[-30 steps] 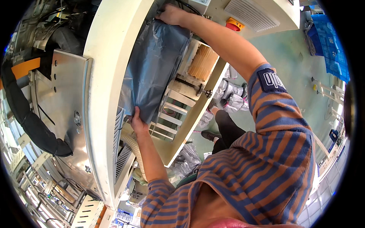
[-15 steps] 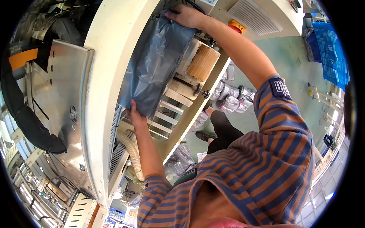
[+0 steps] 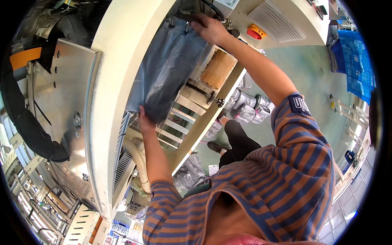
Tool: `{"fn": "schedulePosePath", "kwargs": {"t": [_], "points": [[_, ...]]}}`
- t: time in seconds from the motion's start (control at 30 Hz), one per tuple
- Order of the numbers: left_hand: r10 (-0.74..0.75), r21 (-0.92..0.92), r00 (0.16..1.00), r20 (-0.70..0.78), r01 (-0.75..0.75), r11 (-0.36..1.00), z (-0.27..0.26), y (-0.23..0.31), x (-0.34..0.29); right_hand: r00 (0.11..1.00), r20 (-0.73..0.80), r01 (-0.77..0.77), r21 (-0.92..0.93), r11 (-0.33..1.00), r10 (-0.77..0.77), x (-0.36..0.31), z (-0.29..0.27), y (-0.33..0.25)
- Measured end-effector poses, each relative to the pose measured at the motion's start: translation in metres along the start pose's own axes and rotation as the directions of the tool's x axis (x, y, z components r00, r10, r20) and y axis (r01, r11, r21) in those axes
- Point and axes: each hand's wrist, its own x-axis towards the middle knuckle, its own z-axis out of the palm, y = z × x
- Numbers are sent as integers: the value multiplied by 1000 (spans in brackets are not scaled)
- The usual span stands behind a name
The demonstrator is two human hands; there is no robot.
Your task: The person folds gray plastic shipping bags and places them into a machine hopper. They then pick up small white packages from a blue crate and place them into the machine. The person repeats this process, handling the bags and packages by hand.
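A grey-blue plastic bag (image 3: 169, 67), flat and wrinkled, lies slanted across the machine's opening. At its lower left corner is my left hand (image 3: 146, 121), thumb on top and the other fingers hidden beneath the plastic. My right hand (image 3: 210, 30) is at the bag's far end, fingers bent round a dark edge; what they grip is hard to make out. Small metal pins (image 3: 187, 27) show along the bag's far edge, beside my right fingers.
A cream machine frame (image 3: 118, 57) curves along the left, next to a metal panel (image 3: 69, 94). Right of the bag sit a wooden-looking ribbed block (image 3: 218, 68) and a red-and-yellow switch (image 3: 255, 31). Silvery packages (image 3: 247, 110) lie on the floor; a ribbed hose (image 3: 141, 161) hangs below.
My right hand has shifted a little nearer and right, off the bag's far corner, exposing the pins. My left hand stays at the lower corner, and the bag's near end has moved slightly.
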Motion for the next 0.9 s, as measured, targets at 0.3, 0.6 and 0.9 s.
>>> {"fn": "schedulePosePath", "kwargs": {"t": [0.3, 0.6, 0.9], "points": [[439, 388, 824, -358, -296, 873, 28, -10, -18, 995, -43, 83, -203, 976, -94, -18, 11, 14], [384, 533, 904, -189, -235, 813, 22, -16, -8, 723, 32, 689, -96, 718, -690, -57, 4, -39], [724, 978, 685, 78, -195, 79, -20, -11, -22, 485, 716, 848, -242, 472, -503, -15, 36, -52]]}}
